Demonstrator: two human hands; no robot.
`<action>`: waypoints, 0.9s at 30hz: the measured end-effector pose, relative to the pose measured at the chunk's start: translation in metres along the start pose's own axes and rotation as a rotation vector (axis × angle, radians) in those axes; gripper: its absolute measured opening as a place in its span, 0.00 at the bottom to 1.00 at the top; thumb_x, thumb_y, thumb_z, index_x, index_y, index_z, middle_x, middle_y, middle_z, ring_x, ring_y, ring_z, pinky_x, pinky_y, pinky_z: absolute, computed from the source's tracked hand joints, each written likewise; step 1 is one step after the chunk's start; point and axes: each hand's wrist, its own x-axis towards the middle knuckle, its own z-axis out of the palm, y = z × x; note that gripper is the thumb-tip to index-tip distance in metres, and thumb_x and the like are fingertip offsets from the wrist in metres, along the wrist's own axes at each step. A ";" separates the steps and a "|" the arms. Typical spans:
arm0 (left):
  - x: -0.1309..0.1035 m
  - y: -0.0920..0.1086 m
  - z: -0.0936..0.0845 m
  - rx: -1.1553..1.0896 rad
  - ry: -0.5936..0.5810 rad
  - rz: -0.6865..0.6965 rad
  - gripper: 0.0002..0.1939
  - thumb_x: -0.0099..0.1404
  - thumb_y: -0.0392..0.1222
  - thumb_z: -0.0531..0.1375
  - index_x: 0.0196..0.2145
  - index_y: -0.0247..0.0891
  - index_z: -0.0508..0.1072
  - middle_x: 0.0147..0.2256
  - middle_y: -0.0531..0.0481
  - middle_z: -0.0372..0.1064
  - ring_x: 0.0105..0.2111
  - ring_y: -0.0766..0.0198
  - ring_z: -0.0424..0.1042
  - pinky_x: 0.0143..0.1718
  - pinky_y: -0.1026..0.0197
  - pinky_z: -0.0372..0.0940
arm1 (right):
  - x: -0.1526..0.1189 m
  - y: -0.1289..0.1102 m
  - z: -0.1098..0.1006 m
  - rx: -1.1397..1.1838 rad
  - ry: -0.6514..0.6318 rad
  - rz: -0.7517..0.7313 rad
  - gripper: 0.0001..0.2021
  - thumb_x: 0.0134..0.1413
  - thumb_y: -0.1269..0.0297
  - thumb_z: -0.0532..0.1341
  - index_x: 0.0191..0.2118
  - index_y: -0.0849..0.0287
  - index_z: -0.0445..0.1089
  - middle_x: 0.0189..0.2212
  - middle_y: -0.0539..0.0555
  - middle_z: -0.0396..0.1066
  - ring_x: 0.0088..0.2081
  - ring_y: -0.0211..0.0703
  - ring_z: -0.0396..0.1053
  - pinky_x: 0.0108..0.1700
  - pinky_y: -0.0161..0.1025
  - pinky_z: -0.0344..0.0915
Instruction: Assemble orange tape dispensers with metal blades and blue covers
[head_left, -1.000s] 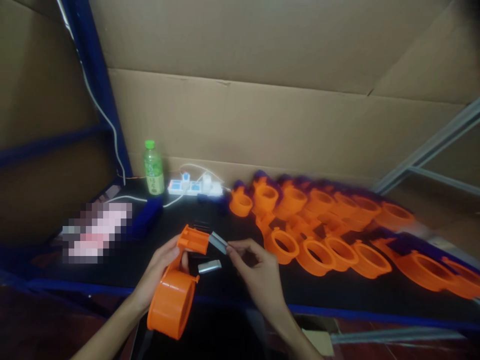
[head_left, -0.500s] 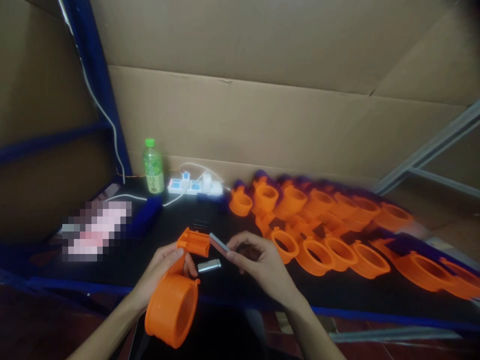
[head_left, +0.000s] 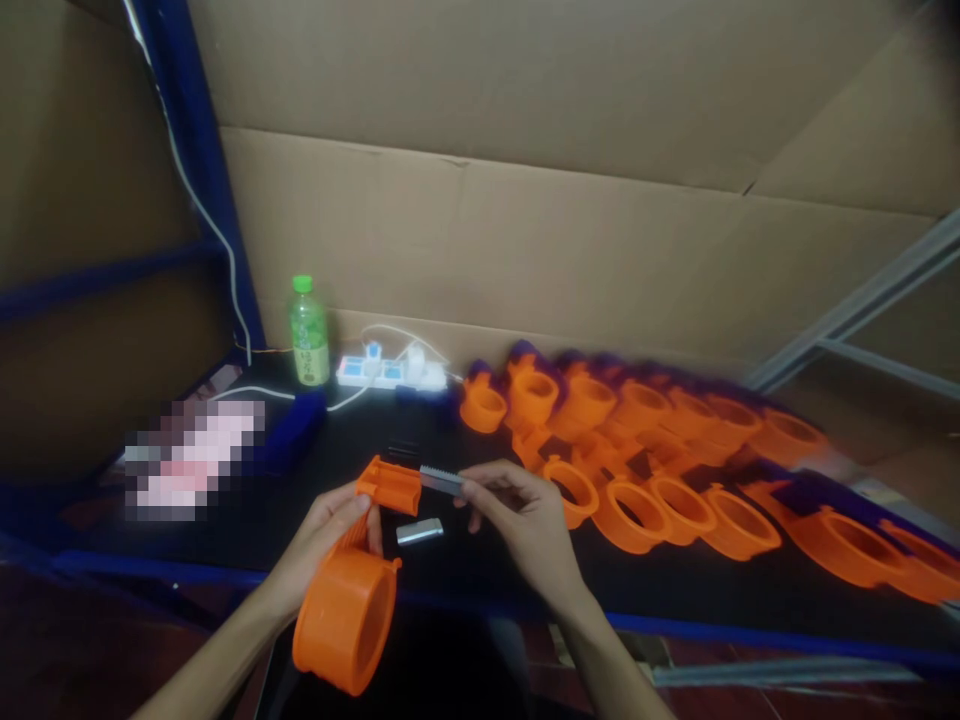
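Note:
My left hand (head_left: 335, 520) is closed around the neck of an orange plastic tape dispenser (head_left: 341, 615). Its wide ring hangs down toward me, and its slotted head (head_left: 394, 487) points right. Between the thumb and fingers of my right hand (head_left: 517, 510) is a toothed metal blade (head_left: 441, 480), teeth upward. The blade's left end is right at the dispenser head's open side; whether they touch I cannot tell. Just below, a small shiny metal piece (head_left: 420, 531) lies on the black table. Thin dark strips (head_left: 403, 448) lie behind the head.
Several orange tape dispensers (head_left: 626, 515) stand in rows to the right, some with dark blue parts. At the back are a green-capped bottle (head_left: 309, 335) and a white power strip (head_left: 390, 373) with cables. A blue object (head_left: 296, 435) lies left, beside a blurred-out pink patch.
My right hand has turned the blade from a slant to nearly level and brought its end in line with the dispenser head. My left hand and the dispenser have barely moved.

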 end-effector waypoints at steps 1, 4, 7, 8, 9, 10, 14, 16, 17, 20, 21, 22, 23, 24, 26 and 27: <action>0.000 -0.001 0.000 0.005 0.017 0.001 0.21 0.72 0.51 0.56 0.27 0.35 0.74 0.23 0.49 0.68 0.23 0.66 0.64 0.27 0.63 0.58 | 0.001 -0.001 0.000 -0.002 -0.026 0.016 0.09 0.52 0.60 0.71 0.35 0.60 0.77 0.27 0.51 0.75 0.23 0.34 0.69 0.27 0.32 0.68; -0.001 -0.001 0.002 0.021 0.040 0.012 0.19 0.71 0.51 0.58 0.28 0.35 0.74 0.23 0.50 0.68 0.22 0.67 0.63 0.26 0.63 0.57 | 0.005 -0.006 -0.002 0.002 -0.109 0.084 0.10 0.48 0.61 0.73 0.34 0.61 0.77 0.29 0.51 0.75 0.25 0.34 0.69 0.27 0.32 0.69; -0.002 0.001 0.004 0.052 0.031 0.035 0.18 0.71 0.52 0.58 0.29 0.36 0.74 0.23 0.50 0.69 0.22 0.67 0.64 0.26 0.64 0.56 | 0.013 -0.008 -0.010 0.045 -0.147 0.144 0.10 0.48 0.62 0.73 0.33 0.61 0.76 0.27 0.50 0.74 0.24 0.33 0.68 0.26 0.30 0.68; -0.002 0.002 0.005 0.069 0.025 0.041 0.18 0.70 0.52 0.59 0.30 0.36 0.74 0.23 0.50 0.69 0.22 0.67 0.64 0.26 0.64 0.56 | 0.016 -0.008 -0.012 0.062 -0.164 0.167 0.10 0.47 0.62 0.73 0.33 0.61 0.76 0.26 0.50 0.74 0.24 0.33 0.68 0.26 0.30 0.67; -0.002 0.003 0.005 0.083 0.020 0.043 0.18 0.70 0.52 0.59 0.30 0.36 0.74 0.22 0.50 0.69 0.22 0.67 0.64 0.26 0.64 0.56 | 0.017 -0.007 -0.015 0.074 -0.192 0.194 0.10 0.46 0.62 0.73 0.32 0.62 0.76 0.26 0.50 0.73 0.25 0.33 0.68 0.26 0.30 0.67; -0.002 0.004 0.006 0.095 0.018 0.041 0.17 0.70 0.52 0.59 0.31 0.36 0.74 0.22 0.50 0.70 0.22 0.66 0.64 0.26 0.64 0.55 | 0.019 -0.006 -0.017 0.082 -0.226 0.226 0.10 0.45 0.63 0.74 0.31 0.62 0.76 0.26 0.50 0.73 0.25 0.33 0.68 0.26 0.30 0.67; -0.002 0.003 0.007 0.101 0.045 0.018 0.18 0.69 0.54 0.60 0.43 0.36 0.77 0.22 0.50 0.70 0.22 0.65 0.64 0.25 0.65 0.56 | 0.021 -0.003 -0.019 0.079 -0.328 0.322 0.11 0.43 0.63 0.74 0.28 0.63 0.75 0.27 0.50 0.73 0.27 0.33 0.68 0.28 0.30 0.67; -0.001 0.002 0.006 0.102 0.061 0.017 0.20 0.68 0.54 0.61 0.48 0.36 0.76 0.22 0.51 0.71 0.22 0.65 0.64 0.25 0.65 0.56 | 0.022 -0.003 -0.018 0.069 -0.319 0.330 0.10 0.44 0.63 0.74 0.28 0.63 0.75 0.26 0.50 0.73 0.27 0.34 0.68 0.28 0.30 0.68; -0.001 0.001 0.006 0.105 0.067 0.018 0.21 0.68 0.54 0.61 0.49 0.36 0.76 0.22 0.50 0.71 0.22 0.65 0.64 0.25 0.65 0.57 | 0.022 -0.003 -0.018 0.067 -0.312 0.328 0.10 0.43 0.63 0.74 0.29 0.63 0.76 0.25 0.50 0.72 0.27 0.34 0.68 0.28 0.30 0.68; -0.001 0.000 0.004 0.119 0.086 0.021 0.20 0.67 0.54 0.62 0.46 0.35 0.77 0.23 0.50 0.71 0.23 0.65 0.65 0.26 0.65 0.58 | 0.025 -0.004 -0.016 0.052 -0.308 0.317 0.12 0.42 0.62 0.75 0.28 0.63 0.75 0.24 0.49 0.72 0.26 0.34 0.67 0.28 0.31 0.67; -0.001 0.000 0.004 0.124 0.089 0.021 0.19 0.67 0.54 0.62 0.44 0.35 0.77 0.23 0.50 0.72 0.23 0.65 0.65 0.26 0.65 0.58 | 0.027 -0.005 -0.016 0.040 -0.313 0.311 0.12 0.41 0.62 0.75 0.28 0.63 0.75 0.24 0.49 0.72 0.26 0.33 0.67 0.28 0.31 0.66; -0.001 0.000 0.004 0.128 0.093 0.024 0.19 0.67 0.54 0.62 0.44 0.35 0.77 0.23 0.50 0.71 0.23 0.65 0.65 0.26 0.65 0.57 | 0.029 -0.006 -0.016 0.024 -0.318 0.303 0.12 0.41 0.62 0.75 0.28 0.63 0.75 0.23 0.49 0.72 0.25 0.33 0.67 0.28 0.30 0.66; -0.001 0.000 0.004 0.132 0.097 0.027 0.18 0.67 0.54 0.61 0.43 0.36 0.77 0.23 0.50 0.71 0.22 0.65 0.64 0.26 0.65 0.57 | 0.031 -0.007 -0.016 0.004 -0.326 0.295 0.12 0.42 0.62 0.75 0.28 0.63 0.75 0.23 0.49 0.72 0.25 0.32 0.67 0.28 0.30 0.65; -0.001 0.001 0.004 0.137 0.099 0.029 0.18 0.67 0.54 0.61 0.42 0.36 0.77 0.23 0.51 0.71 0.22 0.66 0.64 0.25 0.65 0.57 | 0.033 -0.008 -0.017 -0.015 -0.340 0.288 0.12 0.42 0.62 0.75 0.28 0.63 0.75 0.23 0.49 0.72 0.25 0.32 0.67 0.28 0.30 0.65; -0.002 0.003 0.005 0.149 0.100 0.030 0.17 0.68 0.55 0.61 0.37 0.36 0.77 0.22 0.51 0.71 0.22 0.66 0.63 0.25 0.66 0.56 | 0.039 -0.011 -0.019 -0.046 -0.375 0.280 0.12 0.43 0.61 0.75 0.28 0.64 0.75 0.24 0.50 0.73 0.26 0.32 0.68 0.29 0.30 0.65; -0.002 0.004 0.006 0.155 0.100 0.032 0.18 0.68 0.55 0.61 0.35 0.36 0.77 0.22 0.51 0.71 0.22 0.66 0.62 0.25 0.66 0.56 | 0.042 -0.012 -0.021 -0.061 -0.392 0.279 0.12 0.43 0.61 0.74 0.28 0.64 0.76 0.24 0.50 0.74 0.26 0.33 0.68 0.29 0.30 0.66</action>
